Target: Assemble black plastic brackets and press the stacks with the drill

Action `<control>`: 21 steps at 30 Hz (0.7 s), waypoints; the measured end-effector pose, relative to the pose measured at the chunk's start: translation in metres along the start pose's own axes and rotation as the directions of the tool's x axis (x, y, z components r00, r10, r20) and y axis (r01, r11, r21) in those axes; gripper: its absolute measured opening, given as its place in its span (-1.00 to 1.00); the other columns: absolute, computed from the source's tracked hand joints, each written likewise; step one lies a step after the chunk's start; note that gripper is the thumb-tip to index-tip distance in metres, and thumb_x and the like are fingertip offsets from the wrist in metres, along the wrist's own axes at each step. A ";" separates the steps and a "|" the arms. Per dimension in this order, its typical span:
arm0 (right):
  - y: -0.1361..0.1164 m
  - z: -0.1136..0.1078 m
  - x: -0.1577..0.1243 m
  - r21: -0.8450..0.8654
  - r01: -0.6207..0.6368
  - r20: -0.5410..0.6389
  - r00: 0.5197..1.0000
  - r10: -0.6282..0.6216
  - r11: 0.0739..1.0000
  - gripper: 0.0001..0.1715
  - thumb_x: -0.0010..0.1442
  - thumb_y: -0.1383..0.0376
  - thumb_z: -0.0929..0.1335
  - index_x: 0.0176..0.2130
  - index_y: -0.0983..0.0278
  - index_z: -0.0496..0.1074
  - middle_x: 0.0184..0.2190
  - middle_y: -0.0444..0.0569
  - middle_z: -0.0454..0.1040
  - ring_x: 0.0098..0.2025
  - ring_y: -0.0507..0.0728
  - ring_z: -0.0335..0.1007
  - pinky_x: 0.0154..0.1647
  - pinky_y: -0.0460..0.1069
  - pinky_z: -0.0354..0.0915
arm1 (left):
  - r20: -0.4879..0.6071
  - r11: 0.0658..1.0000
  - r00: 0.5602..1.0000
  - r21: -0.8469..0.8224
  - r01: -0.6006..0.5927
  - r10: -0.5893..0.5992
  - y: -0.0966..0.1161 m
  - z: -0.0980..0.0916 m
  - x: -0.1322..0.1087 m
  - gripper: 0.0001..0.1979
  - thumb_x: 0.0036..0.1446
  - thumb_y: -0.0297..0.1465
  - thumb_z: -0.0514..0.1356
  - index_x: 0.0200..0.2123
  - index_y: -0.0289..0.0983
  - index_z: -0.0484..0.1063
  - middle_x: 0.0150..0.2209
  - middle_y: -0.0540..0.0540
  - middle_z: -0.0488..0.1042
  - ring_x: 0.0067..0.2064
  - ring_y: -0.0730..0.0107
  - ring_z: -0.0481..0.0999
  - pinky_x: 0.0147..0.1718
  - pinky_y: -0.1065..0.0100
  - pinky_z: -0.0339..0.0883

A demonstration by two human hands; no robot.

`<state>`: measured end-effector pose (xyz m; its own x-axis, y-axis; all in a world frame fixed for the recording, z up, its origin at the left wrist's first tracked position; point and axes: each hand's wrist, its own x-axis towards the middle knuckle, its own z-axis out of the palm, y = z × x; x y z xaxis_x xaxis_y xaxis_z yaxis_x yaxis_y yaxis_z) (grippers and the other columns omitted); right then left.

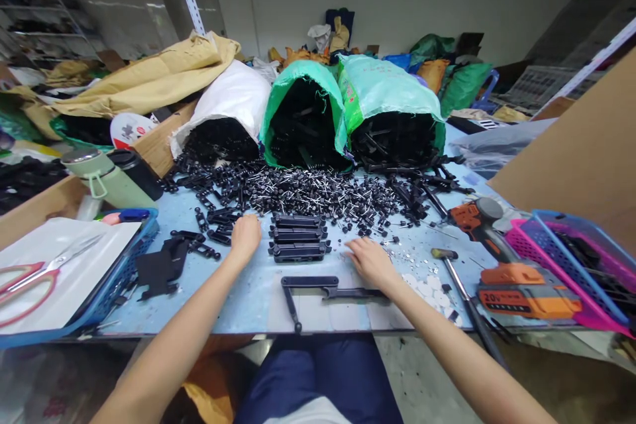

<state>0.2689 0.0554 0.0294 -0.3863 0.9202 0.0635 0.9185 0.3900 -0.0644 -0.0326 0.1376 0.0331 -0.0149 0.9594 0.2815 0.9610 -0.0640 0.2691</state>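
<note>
My left hand (245, 236) rests knuckles-up on the blue table (248, 298), fingers curled under, beside small black plastic pieces (218, 220); what it holds, if anything, is hidden. My right hand (368, 260) lies on the table right of a stack of three black bars (299, 237), fingers reaching toward scattered black rivets (318, 195). In front of both hands lies a black L-shaped bracket (318, 288). Small white discs (427, 288) lie by my right wrist.
Three open sacks (303, 112) of black parts stand at the back. An orange drill (501, 265) and a hammer (460, 288) lie at right beside a pink and blue basket (571, 258). Scissors (40, 271) lie on a blue tray at left, near a green bottle (106, 179).
</note>
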 end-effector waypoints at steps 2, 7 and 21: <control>0.006 0.003 0.028 -0.061 -0.074 -0.004 0.997 0.074 0.995 -0.73 0.25 0.31 0.12 -0.09 0.29 0.27 -0.19 0.06 0.34 -0.12 0.16 0.17 -0.21 -0.01 0.10 | -0.041 0.982 0.998 -0.187 0.031 -0.039 0.008 -0.004 -0.026 -0.87 0.02 -0.38 0.09 -0.42 -0.35 0.33 -0.40 -0.16 0.42 -0.33 0.26 0.44 -0.31 0.28 0.29; 0.009 0.015 0.066 -0.100 -0.180 0.043 0.982 0.185 0.979 -0.76 0.19 0.45 0.13 -0.19 0.36 0.30 -0.25 0.12 0.36 -0.18 0.18 0.25 -0.29 -0.02 0.14 | 0.167 0.568 0.967 -0.784 0.250 -0.195 0.029 -0.012 -0.097 -0.75 -0.08 -0.24 0.18 -0.38 -0.30 0.32 -0.50 -0.03 0.45 -0.43 0.35 0.48 -0.41 0.36 0.35; -0.012 -0.035 -0.004 0.576 0.024 0.086 0.992 -0.089 0.817 -0.88 0.05 0.36 0.33 -0.32 0.29 0.43 -0.38 -0.08 0.45 -0.38 0.02 0.36 -0.32 -0.12 0.24 | -0.012 0.879 0.994 -0.466 -0.099 0.106 0.046 -0.017 -0.117 -0.88 0.06 -0.41 0.05 -0.34 -0.27 0.35 -0.40 -0.06 0.36 -0.38 0.37 0.42 -0.38 0.33 0.32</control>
<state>0.2620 0.0460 0.0649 -0.4724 0.8812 -0.0166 0.6930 0.3597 -0.6248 0.0085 0.0178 0.0281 0.0837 0.9439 0.3193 0.7178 -0.2794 0.6377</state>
